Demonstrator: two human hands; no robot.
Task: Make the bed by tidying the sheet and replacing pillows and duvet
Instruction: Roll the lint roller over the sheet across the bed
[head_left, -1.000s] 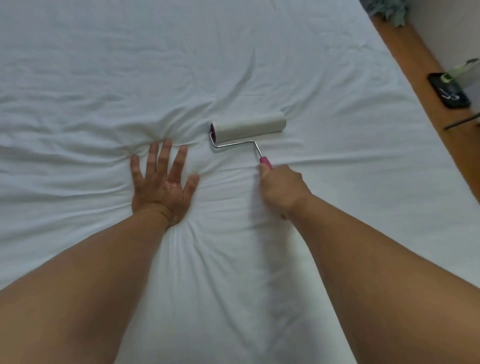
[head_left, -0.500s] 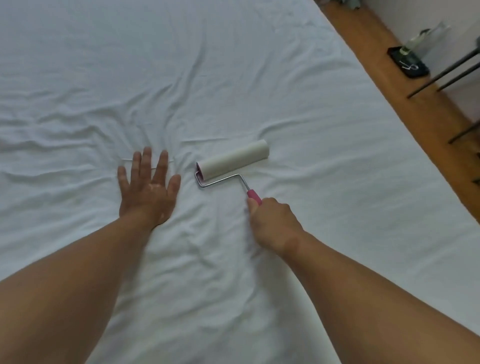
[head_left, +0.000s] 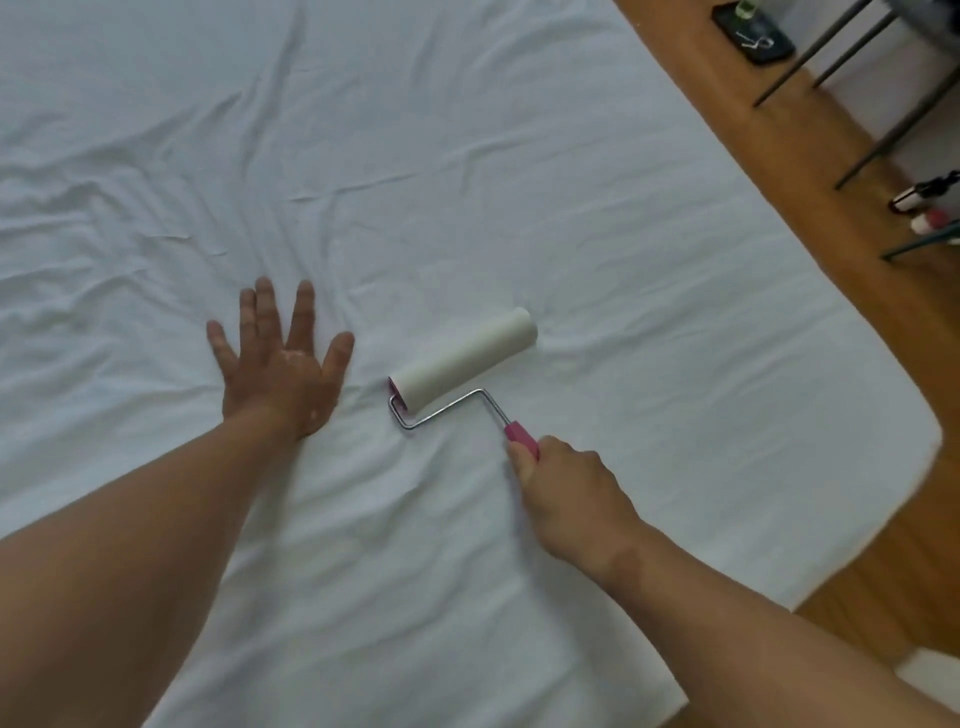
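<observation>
A white sheet (head_left: 467, 156) covers the bed, creased most at the left and around my hands. My left hand (head_left: 283, 366) lies flat on it with the fingers spread. Just to its right, a lint roller (head_left: 465, 358) with a white drum, a bent metal arm and a pink handle rests on the sheet. My right hand (head_left: 569, 496) grips that pink handle from below. No pillow or duvet is in view.
The bed's right edge and near right corner (head_left: 904, 415) border a wooden floor (head_left: 810, 150). On the floor at the upper right stand a black tray (head_left: 756, 31), thin dark metal legs (head_left: 893, 124) and small bottles (head_left: 922, 200).
The roller has been drawn back toward me across the sheet, and my left hand has slid back with it. The view has swung so the bed's right corner and more floor now show.
</observation>
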